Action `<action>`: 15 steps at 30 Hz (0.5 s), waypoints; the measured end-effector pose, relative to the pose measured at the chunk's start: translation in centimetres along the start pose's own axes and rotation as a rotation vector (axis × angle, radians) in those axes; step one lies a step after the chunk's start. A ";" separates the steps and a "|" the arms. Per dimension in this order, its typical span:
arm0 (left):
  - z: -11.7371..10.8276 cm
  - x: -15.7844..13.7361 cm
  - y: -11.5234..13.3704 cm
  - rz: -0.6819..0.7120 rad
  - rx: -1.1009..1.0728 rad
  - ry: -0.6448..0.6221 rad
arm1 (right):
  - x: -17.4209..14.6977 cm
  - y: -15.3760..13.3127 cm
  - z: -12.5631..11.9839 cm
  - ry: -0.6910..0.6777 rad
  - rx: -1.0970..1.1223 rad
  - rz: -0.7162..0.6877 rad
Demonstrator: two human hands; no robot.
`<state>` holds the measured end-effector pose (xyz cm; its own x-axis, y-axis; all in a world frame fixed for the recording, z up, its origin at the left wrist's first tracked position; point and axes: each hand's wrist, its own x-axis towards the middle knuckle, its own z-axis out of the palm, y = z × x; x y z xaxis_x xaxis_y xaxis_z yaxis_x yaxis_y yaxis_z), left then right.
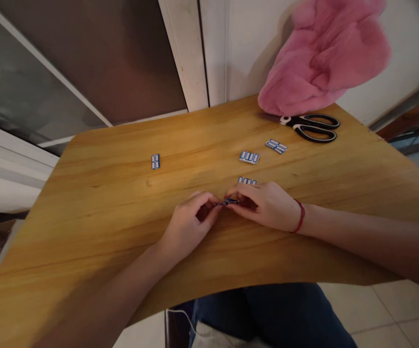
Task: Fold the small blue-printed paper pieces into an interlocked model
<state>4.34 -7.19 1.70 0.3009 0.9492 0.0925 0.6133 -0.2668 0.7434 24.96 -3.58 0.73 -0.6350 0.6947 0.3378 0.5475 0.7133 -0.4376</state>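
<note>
Both hands meet over the middle of the table, pinching a small, thin, dark-blue piece (231, 201) seen almost edge-on; it looks like one of the label pieces, though the fingers cover much of it. My left hand (191, 220) has thumb and forefinger closed on its left end. On its right end, the fingertips of my right hand (267, 205) are pressed together. Just beyond the right hand lies a blue-and-white label piece (247, 181), partly hidden by the fingers. Farther back are a small stack of labels (249, 157) and a tilted label piece (276, 146).
A separate label piece (155, 161) lies at the left on the wooden table (115, 208). Black-handled scissors (312, 126) rest at the back right, their blades partly under a pink fluffy bundle (325, 58) against the wall. The table's front edge curves above the person's legs (267, 314).
</note>
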 end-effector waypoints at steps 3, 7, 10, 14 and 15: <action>0.0 0.0 -0.1 0.010 0.023 -0.026 | 0.0 0.1 0.0 -0.007 -0.046 -0.032; 0.2 0.0 -0.3 0.043 0.090 -0.057 | 0.0 0.0 0.0 -0.044 -0.096 -0.041; 0.2 0.0 -0.3 0.068 0.126 -0.075 | 0.0 -0.1 0.0 -0.051 -0.104 -0.028; 0.3 0.0 -0.4 0.069 0.139 -0.107 | 0.1 -0.1 -0.1 -0.039 -0.109 -0.030; 0.2 0.0 -0.4 0.068 0.138 -0.112 | 0.1 -0.2 -0.2 -0.036 -0.110 -0.035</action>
<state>4.30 -7.10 1.27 0.4198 0.9057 0.0595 0.6808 -0.3575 0.6393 24.93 -3.62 1.02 -0.6729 0.6670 0.3198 0.5801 0.7441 -0.3313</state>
